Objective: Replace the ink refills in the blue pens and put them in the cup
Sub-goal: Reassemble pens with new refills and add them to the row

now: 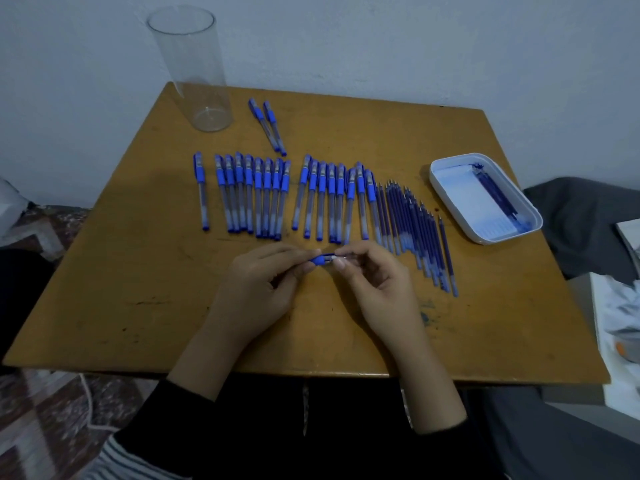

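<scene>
Both hands hold one blue pen just above the table's near middle. My left hand grips its blue end and my right hand pinches the other end; most of the pen is hidden by fingers. Several blue capped pens lie in a row across the middle of the table. Two more pens lie apart behind them. Several loose blue refills lie side by side at the row's right end. A tall clear plastic cup stands at the back left corner with nothing visible in it.
A white tray at the right holds a few dark refills and ink stains. The wooden table has a wall behind it. Grey fabric and papers lie to the right, a patterned rug to the left.
</scene>
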